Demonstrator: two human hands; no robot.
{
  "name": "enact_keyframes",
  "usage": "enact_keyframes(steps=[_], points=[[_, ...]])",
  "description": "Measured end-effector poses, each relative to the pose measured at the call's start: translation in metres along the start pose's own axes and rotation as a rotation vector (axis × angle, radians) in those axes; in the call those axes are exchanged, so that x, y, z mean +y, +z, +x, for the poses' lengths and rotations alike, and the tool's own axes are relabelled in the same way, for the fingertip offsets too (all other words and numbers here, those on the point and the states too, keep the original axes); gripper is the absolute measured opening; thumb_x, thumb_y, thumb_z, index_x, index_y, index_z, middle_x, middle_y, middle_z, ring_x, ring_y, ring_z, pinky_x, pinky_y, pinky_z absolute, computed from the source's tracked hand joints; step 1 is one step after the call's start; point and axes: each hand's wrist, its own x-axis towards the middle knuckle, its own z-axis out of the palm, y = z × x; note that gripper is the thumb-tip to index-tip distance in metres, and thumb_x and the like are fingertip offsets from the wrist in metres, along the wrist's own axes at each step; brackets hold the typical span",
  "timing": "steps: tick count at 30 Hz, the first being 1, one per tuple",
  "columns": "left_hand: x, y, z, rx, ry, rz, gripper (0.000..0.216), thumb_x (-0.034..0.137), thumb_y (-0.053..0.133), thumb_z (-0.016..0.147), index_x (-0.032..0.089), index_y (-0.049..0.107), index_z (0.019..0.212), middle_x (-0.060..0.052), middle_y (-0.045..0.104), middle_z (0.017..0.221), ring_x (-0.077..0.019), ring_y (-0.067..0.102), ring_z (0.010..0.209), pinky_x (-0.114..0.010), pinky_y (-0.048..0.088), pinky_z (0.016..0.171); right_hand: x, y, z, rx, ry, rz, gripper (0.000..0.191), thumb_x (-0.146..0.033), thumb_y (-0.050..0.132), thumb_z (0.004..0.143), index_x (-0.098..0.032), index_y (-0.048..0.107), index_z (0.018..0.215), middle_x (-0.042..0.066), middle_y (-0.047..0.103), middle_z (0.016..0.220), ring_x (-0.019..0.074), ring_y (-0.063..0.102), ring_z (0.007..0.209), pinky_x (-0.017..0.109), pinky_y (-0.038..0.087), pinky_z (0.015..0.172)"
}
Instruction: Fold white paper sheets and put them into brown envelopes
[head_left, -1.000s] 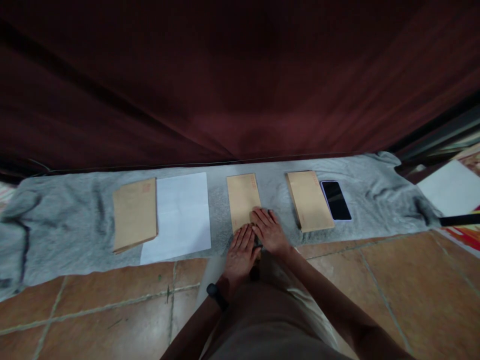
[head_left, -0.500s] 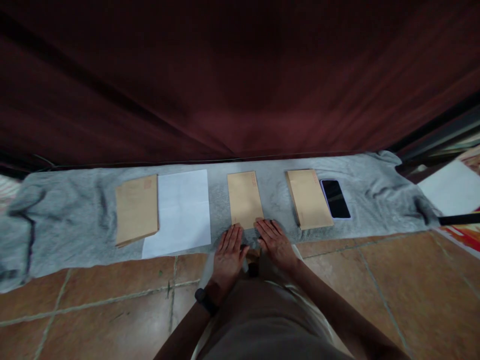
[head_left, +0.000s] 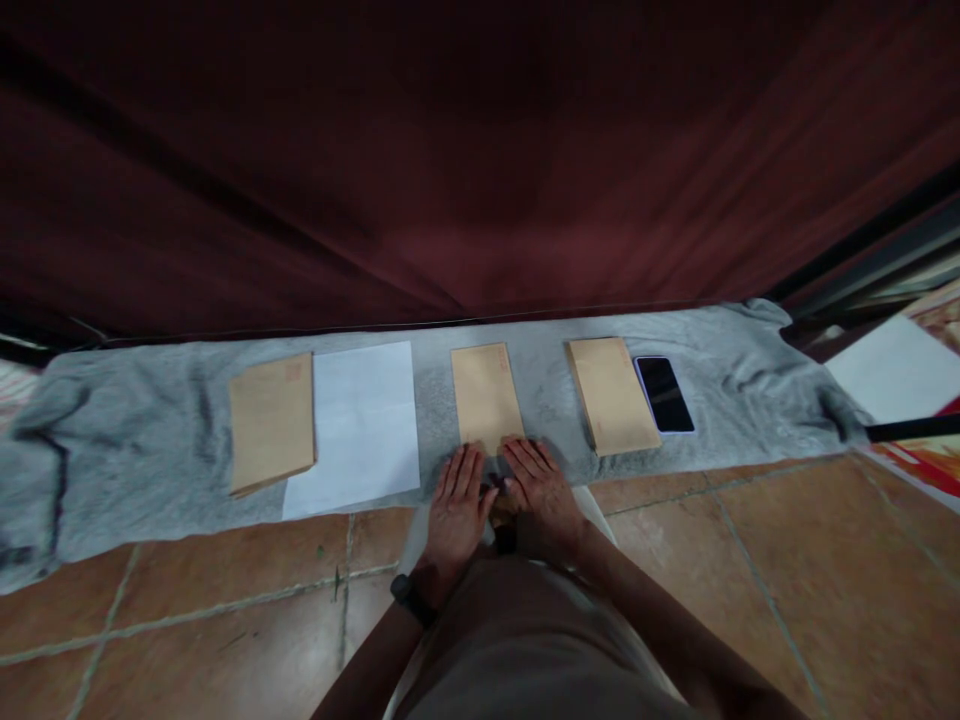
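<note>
A narrow brown envelope (head_left: 486, 396) lies on the grey cloth (head_left: 135, 450) in front of me. My left hand (head_left: 456, 500) rests flat, fingers stretched out, just below the envelope's near left corner. My right hand (head_left: 541, 488) lies flat beside it, fingers open, its tips touching the envelope's near edge. Neither hand holds anything. A black band (head_left: 411, 598) sits on my left wrist.
On the cloth lie a stack of brown envelopes (head_left: 271, 424) at the left, a white sheet (head_left: 358, 426) beside it, another envelope stack (head_left: 610, 394) and a black phone (head_left: 664, 394) at the right. A dark red curtain (head_left: 480, 160) hangs behind. Terracotta floor tiles (head_left: 750, 560) lie in front.
My hands slid back off the middle envelope toward me and spread apart, then drew a little closer together; the right fingertips again touch its near edge.
</note>
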Motion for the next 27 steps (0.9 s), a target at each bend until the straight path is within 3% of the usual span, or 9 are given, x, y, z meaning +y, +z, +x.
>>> enact_keyframes(steps=[5,19,24,27], points=[[0.009,0.003,0.006,-0.063,0.015,0.008,0.056,0.02,0.036,0.101,0.01,0.038,0.156,-0.013,0.043,0.16,-0.0258,0.034,0.152,-0.048,0.033,0.124,-0.015,0.011,0.014,0.001,-0.03,0.022,0.05,-0.031,0.046,0.105,-0.013,0.048,0.151,0.012,0.052,0.154,0.0233,0.046,0.144,0.046,0.033,0.124],[-0.005,-0.007,0.0,0.032,-0.086,-0.107,0.048,0.029,0.042,0.102,0.014,0.053,0.146,-0.015,0.052,0.154,-0.0306,0.048,0.143,-0.05,0.044,0.115,0.018,-0.001,-0.014,0.038,0.053,-0.011,0.052,-0.026,0.039,0.106,-0.015,0.04,0.156,0.011,0.048,0.157,0.0241,0.045,0.144,0.048,0.034,0.123],[-0.007,-0.008,0.019,0.126,-0.285,-0.369,0.046,0.027,0.047,0.098,0.018,0.055,0.142,-0.014,0.062,0.142,-0.0302,0.057,0.132,-0.054,0.046,0.111,0.015,0.002,-0.012,0.072,0.069,-0.001,0.051,-0.024,0.039,0.105,-0.015,0.043,0.155,0.012,0.051,0.155,0.0251,0.046,0.143,0.05,0.036,0.122],[-0.01,-0.009,0.037,0.173,-0.439,-0.601,0.046,0.026,0.056,0.091,0.02,0.061,0.136,-0.011,0.069,0.129,-0.0281,0.064,0.12,-0.051,0.05,0.106,0.012,0.004,-0.009,0.102,0.101,-0.004,0.051,-0.023,0.041,0.103,-0.017,0.044,0.154,0.012,0.055,0.151,0.026,0.049,0.14,0.051,0.036,0.121]])
